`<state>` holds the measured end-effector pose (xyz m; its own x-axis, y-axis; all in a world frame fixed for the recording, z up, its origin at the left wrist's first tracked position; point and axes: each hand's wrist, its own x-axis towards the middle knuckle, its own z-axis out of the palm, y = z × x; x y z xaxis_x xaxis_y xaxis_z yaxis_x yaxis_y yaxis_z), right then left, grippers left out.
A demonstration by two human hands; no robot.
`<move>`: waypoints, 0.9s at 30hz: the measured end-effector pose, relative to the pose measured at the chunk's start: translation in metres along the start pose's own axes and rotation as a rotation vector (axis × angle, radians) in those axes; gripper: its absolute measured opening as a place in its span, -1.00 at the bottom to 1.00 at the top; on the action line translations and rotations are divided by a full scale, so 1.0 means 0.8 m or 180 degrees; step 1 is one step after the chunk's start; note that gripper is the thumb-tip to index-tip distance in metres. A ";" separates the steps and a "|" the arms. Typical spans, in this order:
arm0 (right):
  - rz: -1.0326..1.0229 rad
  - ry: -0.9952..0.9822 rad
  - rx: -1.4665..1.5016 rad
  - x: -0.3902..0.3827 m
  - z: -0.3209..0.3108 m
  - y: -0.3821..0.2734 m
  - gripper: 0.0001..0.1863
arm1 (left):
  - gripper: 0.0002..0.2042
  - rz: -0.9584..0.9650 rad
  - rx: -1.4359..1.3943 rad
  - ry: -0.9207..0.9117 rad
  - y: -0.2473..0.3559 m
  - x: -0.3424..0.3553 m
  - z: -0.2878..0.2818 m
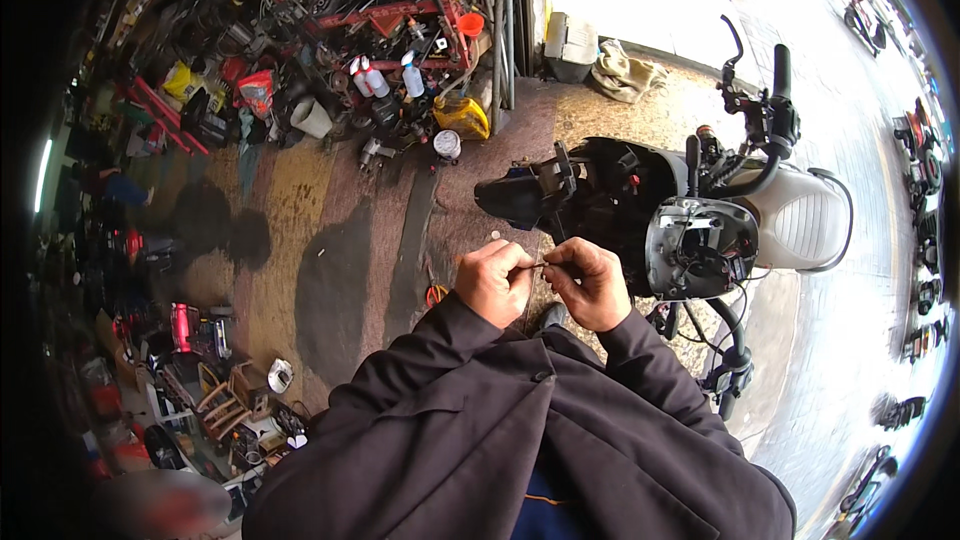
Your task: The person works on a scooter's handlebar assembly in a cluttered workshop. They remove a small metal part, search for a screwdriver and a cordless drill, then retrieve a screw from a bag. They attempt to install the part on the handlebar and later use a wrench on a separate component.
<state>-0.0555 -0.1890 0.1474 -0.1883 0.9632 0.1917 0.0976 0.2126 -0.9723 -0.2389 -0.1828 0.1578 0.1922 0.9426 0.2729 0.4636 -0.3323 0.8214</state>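
Both hands meet just above the dark jacket [470, 430], tip to tip: the left hand [490, 282] pinches from the nine o'clock side, the right hand [592, 282] from the three o'clock side, and caught between them is a thin dark strand [538, 266], perhaps a bit of wire, too small to be sure. Its visible length lies close to a nine-to-three line, bridging the little gap, so neither hand is nearer; each has thumb and finger closed on its side. Now look to three o'clock: there sits the hollow handlebar shell [690, 285] of a partly stripped scooter [625, 225], apart from the strand, with the right hand clearly the nearer one. The ribbed grey seat [810, 218] lies beyond it, around two o'clock. Over at eleven, well apart, a yellow jug [462, 120] stands by a white tub [447, 146]; and between eight and nine, orange-red loops [436, 295] peep out beside the left sleeve [405, 355].
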 end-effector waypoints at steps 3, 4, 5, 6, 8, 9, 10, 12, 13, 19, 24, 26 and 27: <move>-0.0155 -0.0111 -0.0247 0.003 0.004 0.001 -0.84 | -0.90 -0.0020 -0.0026 -0.0046 -0.005 -0.003 -0.003; -0.0170 -0.0129 -0.0293 0.004 0.006 0.002 -0.84 | -0.91 -0.0034 -0.0074 -0.0066 -0.008 -0.003 -0.005; -0.0145 -0.0170 -0.0320 0.004 0.009 0.003 -0.84 | -0.91 -0.0116 -0.0163 -0.0100 -0.011 -0.004 -0.006; -0.0094 -0.0174 -0.0238 0.004 0.012 0.004 -0.84 | -0.92 -0.0074 -0.0191 -0.0130 -0.014 -0.005 -0.008; 0.0086 -0.0227 -0.0030 0.005 0.017 0.006 -0.83 | -0.92 -0.0153 -0.0355 -0.0227 -0.022 -0.007 -0.013; 0.0167 -0.0262 0.0072 0.006 0.021 0.007 -0.82 | -0.94 -0.0214 -0.0374 -0.0325 -0.027 -0.008 -0.017; 0.0095 -0.0279 -0.0047 0.007 0.025 0.007 -0.81 | -0.94 -0.0234 -0.0440 -0.0405 -0.033 -0.008 -0.021; -0.0044 -0.0324 -0.0260 0.010 0.035 0.005 -0.81 | -0.93 -0.0311 -0.0624 -0.0585 -0.045 -0.007 -0.031; 0.0086 -0.0333 -0.0225 0.012 0.042 0.004 -0.82 | -0.93 -0.0320 -0.0668 -0.0611 -0.051 -0.008 -0.038; 0.0498 -0.0249 -0.0338 0.028 0.096 -0.007 -0.88 | -0.92 -0.0456 -0.0960 -0.0784 -0.092 -0.006 -0.083; 0.0302 -0.0331 -0.1144 0.047 0.147 -0.007 -0.88 | -0.89 -0.0270 -0.0802 -0.0717 -0.127 -0.005 -0.118; 0.0259 -0.0332 -0.1363 0.056 0.168 -0.007 -0.84 | -0.85 -0.0220 -0.0711 -0.0707 -0.140 -0.007 -0.133; 0.0225 -0.0383 -0.1483 0.060 0.177 -0.007 -0.83 | -0.84 -0.0203 -0.0693 -0.0722 -0.145 -0.008 -0.140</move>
<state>-0.2034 -0.1669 0.1434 -0.2744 0.9580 0.0838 0.5363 0.2248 -0.8135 -0.3908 -0.1466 0.1168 0.3680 0.9222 0.1188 0.2897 -0.2351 0.9278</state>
